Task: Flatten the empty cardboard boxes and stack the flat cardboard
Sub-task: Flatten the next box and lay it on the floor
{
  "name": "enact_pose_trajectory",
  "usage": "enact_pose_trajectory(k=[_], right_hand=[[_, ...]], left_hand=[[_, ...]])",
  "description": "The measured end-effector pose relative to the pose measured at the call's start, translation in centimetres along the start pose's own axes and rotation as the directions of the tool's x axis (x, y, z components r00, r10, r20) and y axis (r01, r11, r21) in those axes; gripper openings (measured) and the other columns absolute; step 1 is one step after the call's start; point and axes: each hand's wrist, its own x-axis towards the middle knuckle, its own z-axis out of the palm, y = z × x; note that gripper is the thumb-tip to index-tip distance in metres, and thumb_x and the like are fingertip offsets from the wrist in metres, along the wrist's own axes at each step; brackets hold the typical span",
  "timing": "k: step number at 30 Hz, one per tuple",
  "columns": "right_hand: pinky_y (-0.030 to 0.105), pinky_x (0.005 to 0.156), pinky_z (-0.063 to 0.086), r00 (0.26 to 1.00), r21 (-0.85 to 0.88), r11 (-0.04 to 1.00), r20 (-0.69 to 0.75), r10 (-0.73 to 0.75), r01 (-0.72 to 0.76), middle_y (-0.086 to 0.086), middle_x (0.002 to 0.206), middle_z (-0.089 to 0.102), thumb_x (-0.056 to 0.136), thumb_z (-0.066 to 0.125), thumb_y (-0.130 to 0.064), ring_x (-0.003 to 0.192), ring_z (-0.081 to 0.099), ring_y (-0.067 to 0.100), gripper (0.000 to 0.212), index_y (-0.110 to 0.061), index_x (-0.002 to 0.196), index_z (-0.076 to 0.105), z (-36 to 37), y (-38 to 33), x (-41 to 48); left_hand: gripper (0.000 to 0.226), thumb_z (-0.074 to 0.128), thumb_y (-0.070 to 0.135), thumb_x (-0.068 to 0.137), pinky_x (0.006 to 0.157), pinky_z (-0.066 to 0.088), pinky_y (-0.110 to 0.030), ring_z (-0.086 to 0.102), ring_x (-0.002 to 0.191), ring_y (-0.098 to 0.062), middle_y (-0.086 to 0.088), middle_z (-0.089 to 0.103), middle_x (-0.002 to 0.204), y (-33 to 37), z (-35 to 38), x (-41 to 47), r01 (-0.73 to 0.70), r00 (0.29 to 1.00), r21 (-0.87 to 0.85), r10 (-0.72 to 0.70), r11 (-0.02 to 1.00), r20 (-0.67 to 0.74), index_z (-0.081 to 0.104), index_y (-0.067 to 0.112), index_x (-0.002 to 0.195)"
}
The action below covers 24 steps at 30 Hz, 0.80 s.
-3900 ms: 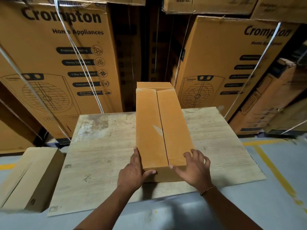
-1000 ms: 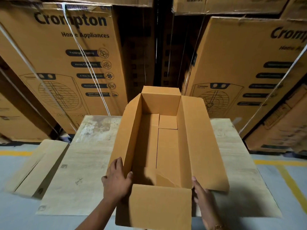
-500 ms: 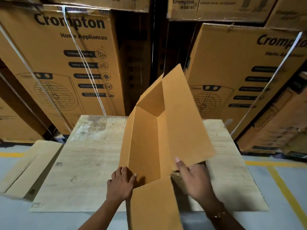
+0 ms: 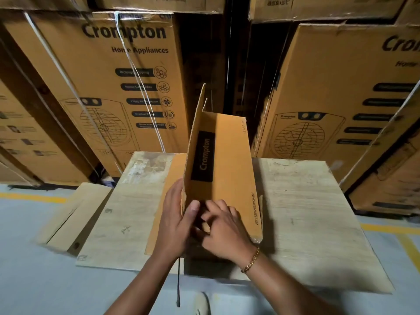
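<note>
Scene: A warehouse floor is shown from a head-worn camera that looks down on two bare hands.
Task item: A long tan cardboard box (image 4: 223,169) with a black Crompton label is stood on one long edge at the centre of the view. It is partly collapsed, and its far end points to 12 o'clock.
Support: The box is rested on a pale, scuffed wooden board (image 4: 306,212) laid on the grey floor.
Left hand: The left hand (image 4: 173,223) is wrapped round the near upright edge of the box, with the thumb laid on the labelled face.
Right hand: The right hand (image 4: 223,233), with a gold chain bracelet (image 4: 251,261) at the wrist, is curled against the near end of the box. Because of blur, it cannot be told whether a flap is pinched.
Surroundings: Tall printed brown appliance cartons (image 4: 118,87) are stacked from 10 to 2 o'clock. A low tan cardboard piece (image 4: 75,214) is laid on the floor at 9 o'clock, just beside the board.
Step in hand: The box is judged to be mid-collapse along its creases.
Doing it well: The end flaps should be straightened in line with the walls first. Opposite corners should then be pushed together so the factory creases fold. The box should be laid down and pressed flat with flat palms, from the near end toward 12 o'clock.
Risk: A tucked flap left inside could be crushed into a bulge.
</note>
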Motion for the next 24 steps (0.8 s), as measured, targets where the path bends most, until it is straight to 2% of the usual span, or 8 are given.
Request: enact_pose_trajectory(k=[3, 6, 9, 13, 15, 19, 21, 24], right_hand=[[0.038, 0.116, 0.030, 1.000, 0.031, 0.999, 0.005, -0.030, 0.030, -0.008, 0.151, 0.038, 0.088, 0.043, -0.056, 0.139, 0.032, 0.015, 0.060, -0.029, 0.142, 0.045, 1.6, 0.8, -0.1], [0.041, 0.121, 0.022, 0.997, -0.063, 0.998, -0.071, 0.020, -0.024, -0.007, 0.157, 0.037, 0.082, 0.044, -0.047, 0.147, 0.029, 0.018, 0.061, -0.028, 0.139, 0.052, 2.3, 2.5, -0.6], [0.040, 0.122, 0.015, 0.974, 0.036, 0.985, -0.150, 0.172, -0.169, -0.011, 0.163, 0.028, 0.093, 0.043, -0.057, 0.152, 0.020, 0.014, 0.060, -0.034, 0.148, 0.043, 2.0, 4.6, -1.2], [0.047, 0.122, 0.021, 0.899, 0.357, 0.874, -0.164, 0.406, -0.330, -0.017, 0.166, 0.011, 0.098, 0.056, -0.050, 0.151, 0.016, 0.008, 0.070, -0.033, 0.158, 0.024, 0.9, 6.8, -1.3], [0.040, 0.122, 0.024, 0.891, 0.463, 0.829, -0.157, 0.426, -0.314, -0.019, 0.167, 0.008, 0.097, 0.061, -0.044, 0.151, 0.017, 0.006, 0.075, -0.033, 0.159, 0.020, 0.7, 7.0, -1.3], [0.029, 0.116, 0.024, 0.915, 0.436, 0.860, -0.167, 0.367, -0.265, -0.022, 0.166, 0.007, 0.096, 0.061, -0.046, 0.149, 0.018, 0.003, 0.076, -0.035, 0.159, 0.021, 1.3, 6.0, -1.3], [0.030, 0.117, 0.025, 0.904, 0.504, 0.817, -0.145, 0.401, -0.281, -0.021, 0.166, 0.011, 0.097, 0.059, -0.050, 0.150, 0.019, 0.004, 0.075, -0.036, 0.159, 0.020, 1.3, 5.6, -1.2], [0.039, 0.119, 0.029, 0.894, 0.611, 0.695, 0.047, 0.446, -0.379, -0.018, 0.165, 0.019, 0.093, 0.053, -0.065, 0.150, 0.023, 0.009, 0.077, -0.044, 0.158, 0.017, 1.3, 5.6, -0.7]], left_hand=[[0.085, 0.052, 0.061, 0.093, 0.120, 0.025, -0.044, 0.017, 0.154, -0.016, 0.001, 0.017, 0.168, 0.6, -0.6, -1.3, -0.137, 0.973, 0.349, 0.192, 0.927, -0.129, 0.016, 0.025, 0.161], [0.082, 0.054, 0.049, 0.091, 0.121, 0.014, -0.051, 0.009, 0.156, -0.030, -0.011, 0.012, 0.169, -0.1, -0.6, -2.7, -0.220, 0.935, 0.690, 0.351, 0.690, -0.052, 0.025, 0.016, 0.160], [0.073, 0.040, 0.062, 0.097, 0.123, 0.006, -0.053, 0.003, 0.157, -0.029, -0.008, 0.017, 0.168, -2.4, 0.6, -3.0, -0.228, 0.972, 0.799, 0.183, 0.557, 0.149, 0.036, 0.021, 0.157], [0.087, 0.009, 0.085, 0.089, 0.124, 0.008, -0.056, -0.002, 0.157, -0.028, -0.003, 0.000, 0.170, -5.5, 0.8, -1.4, -0.050, 0.967, 0.798, -0.171, 0.600, 0.189, 0.013, 0.037, 0.161], [0.088, 0.005, 0.088, 0.086, 0.122, 0.016, -0.057, 0.001, 0.157, -0.026, 0.003, -0.011, 0.169, -6.3, 0.3, -0.7, -0.032, 0.958, 0.787, -0.206, 0.616, 0.200, 0.001, 0.042, 0.160], [0.088, 0.000, 0.089, 0.084, 0.118, 0.028, -0.057, 0.011, 0.155, -0.021, 0.007, -0.011, 0.169, -7.0, -1.0, 0.8, -0.043, 0.951, 0.771, -0.210, 0.636, 0.226, -0.001, 0.043, 0.159], [0.088, 0.001, 0.090, 0.083, 0.112, 0.038, -0.055, 0.018, 0.153, -0.019, 0.011, -0.008, 0.169, -8.1, -2.4, 1.6, -0.002, 0.953, 0.735, -0.222, 0.678, 0.206, 0.002, 0.045, 0.159], [0.087, 0.004, 0.090, 0.081, 0.105, 0.046, -0.051, 0.027, 0.150, -0.017, 0.019, 0.002, 0.168, -10.1, -5.6, 2.1, 0.081, 0.957, 0.660, -0.242, 0.747, 0.157, 0.010, 0.050, 0.157]])
